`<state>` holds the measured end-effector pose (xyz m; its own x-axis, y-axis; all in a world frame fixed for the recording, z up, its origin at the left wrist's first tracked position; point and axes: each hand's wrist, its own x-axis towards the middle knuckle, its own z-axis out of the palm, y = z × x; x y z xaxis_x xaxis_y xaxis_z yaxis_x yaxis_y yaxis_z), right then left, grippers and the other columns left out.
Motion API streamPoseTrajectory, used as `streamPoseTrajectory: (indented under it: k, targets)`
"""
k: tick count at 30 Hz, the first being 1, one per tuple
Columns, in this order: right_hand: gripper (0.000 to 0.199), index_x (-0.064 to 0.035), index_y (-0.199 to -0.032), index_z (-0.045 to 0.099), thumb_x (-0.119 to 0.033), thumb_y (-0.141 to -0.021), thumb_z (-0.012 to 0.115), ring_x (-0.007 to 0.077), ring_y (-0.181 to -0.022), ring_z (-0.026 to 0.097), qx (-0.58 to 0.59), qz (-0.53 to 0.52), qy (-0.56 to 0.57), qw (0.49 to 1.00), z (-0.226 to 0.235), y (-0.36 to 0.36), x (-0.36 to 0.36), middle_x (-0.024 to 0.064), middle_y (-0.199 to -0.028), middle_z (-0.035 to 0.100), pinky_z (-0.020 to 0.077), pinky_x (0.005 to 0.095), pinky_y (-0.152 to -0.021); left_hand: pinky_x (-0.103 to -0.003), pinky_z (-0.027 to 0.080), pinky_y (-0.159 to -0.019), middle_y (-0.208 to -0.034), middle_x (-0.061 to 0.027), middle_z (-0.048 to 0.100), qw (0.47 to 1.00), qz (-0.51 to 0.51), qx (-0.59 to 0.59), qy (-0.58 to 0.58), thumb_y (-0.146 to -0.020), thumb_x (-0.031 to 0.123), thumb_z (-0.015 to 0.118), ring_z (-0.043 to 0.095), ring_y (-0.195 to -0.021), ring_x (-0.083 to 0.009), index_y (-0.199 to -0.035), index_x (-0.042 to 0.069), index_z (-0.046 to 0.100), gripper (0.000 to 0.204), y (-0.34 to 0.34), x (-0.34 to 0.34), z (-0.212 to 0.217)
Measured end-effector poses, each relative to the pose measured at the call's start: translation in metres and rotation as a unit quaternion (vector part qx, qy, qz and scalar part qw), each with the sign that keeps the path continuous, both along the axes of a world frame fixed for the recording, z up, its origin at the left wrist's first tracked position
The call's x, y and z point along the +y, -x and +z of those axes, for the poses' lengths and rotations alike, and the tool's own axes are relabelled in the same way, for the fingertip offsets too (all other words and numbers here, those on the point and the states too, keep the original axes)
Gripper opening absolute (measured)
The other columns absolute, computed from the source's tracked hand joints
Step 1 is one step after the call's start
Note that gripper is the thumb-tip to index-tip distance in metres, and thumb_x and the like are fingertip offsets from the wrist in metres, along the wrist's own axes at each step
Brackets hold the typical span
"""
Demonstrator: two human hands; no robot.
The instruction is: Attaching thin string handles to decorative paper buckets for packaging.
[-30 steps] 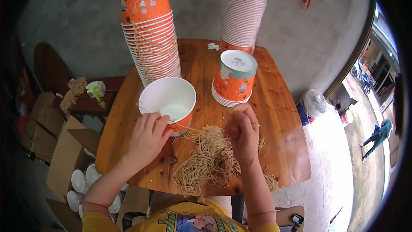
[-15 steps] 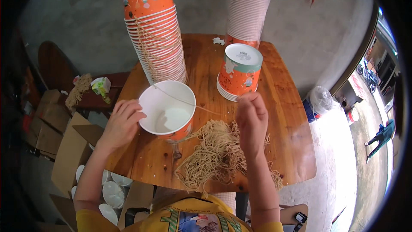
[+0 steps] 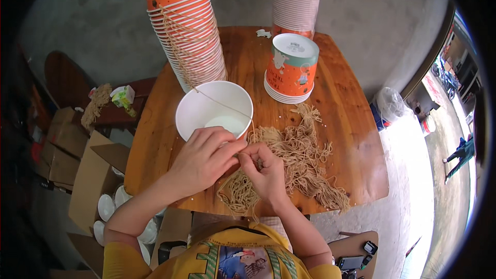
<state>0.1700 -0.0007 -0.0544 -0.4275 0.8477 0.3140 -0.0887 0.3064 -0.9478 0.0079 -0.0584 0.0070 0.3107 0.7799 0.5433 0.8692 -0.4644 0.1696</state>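
Observation:
A white-lined orange paper bucket [image 3: 191, 112] stands tilted, mouth up, in front of me. Across its mouth a thin tan string [image 3: 227, 106] runs from the far rim over the right rim and down toward my fingers. My left hand [image 3: 204, 157] is closed in front of the bucket's near side, hiding part of the rim. Its fingertips meet those of my right hand [image 3: 263, 170], which pinches the string. The exact grip of the left fingertips is partly hidden. Beside and under my right hand lies a loose heap of tan strings [image 3: 299, 157] on the wooden table [image 3: 351, 139].
Behind the bucket rises a tall stack of orange buckets [image 3: 188, 36] with strings draped on it. A short upside-down stack [image 3: 292, 70] and a plastic-wrapped stack [image 3: 298, 0] stand right. An open carton [image 3: 85, 186] with white containers sits low left.
My right hand has come left and down to meet my left hand, which moved from the bucket's left rim to its near side. The string now hangs over the right rim.

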Motion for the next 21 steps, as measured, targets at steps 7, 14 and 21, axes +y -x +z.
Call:
streamPoseTrajectory:
  k: [7, 14, 21]
  targets:
    - [0.006, -0.0015, -0.092, 0.06, -0.006, -0.091, 0.063, 0.0021, -0.062, 0.046, 0.026, 0.056, 0.073, 0.995, -0.005, -0.01, 0.003, -0.0039, -0.069, 0.056, 0.0391, 0.0196, -0.055, -0.038, 0.043, -0.083, -0.098, -0.0071, 0.055, 0.998, -0.024, 0.06, -0.021, -0.077, 0.01, 0.066, 0.054, -0.097, -0.0259, -0.093, 0.006, 0.057, 0.019, 0.002, 0.008, -0.008]
    - [0.005, -0.0021, -0.094, 0.059, -0.006, -0.093, 0.062, -0.0003, -0.066, 0.046, 0.055, 0.059, 0.119, 0.99, -0.008, -0.002, 0.001, -0.0064, -0.076, 0.056, 0.0378, 0.0162, -0.06, -0.038, 0.046, -0.081, -0.096, -0.0103, 0.055, 0.998, 0.0, -0.029, 0.047, -0.08, 0.005, 0.064, 0.056, -0.096, -0.0283, -0.093, 0.004, 0.054, 0.016, 0.001, 0.006, -0.004]
    - [0.008, -0.0004, -0.09, 0.059, -0.001, -0.086, 0.064, 0.0089, -0.069, 0.058, 0.078, -0.046, 0.042, 0.995, -0.026, 0.019, 0.01, 0.0045, -0.08, 0.061, 0.0497, 0.0237, -0.065, -0.034, 0.052, -0.076, -0.092, -0.0116, 0.058, 0.955, 0.084, -0.19, 0.211, -0.087, 0.004, 0.06, 0.062, -0.082, -0.0218, -0.105, 0.001, 0.058, 0.018, 0.01, 0.009, 0.0]
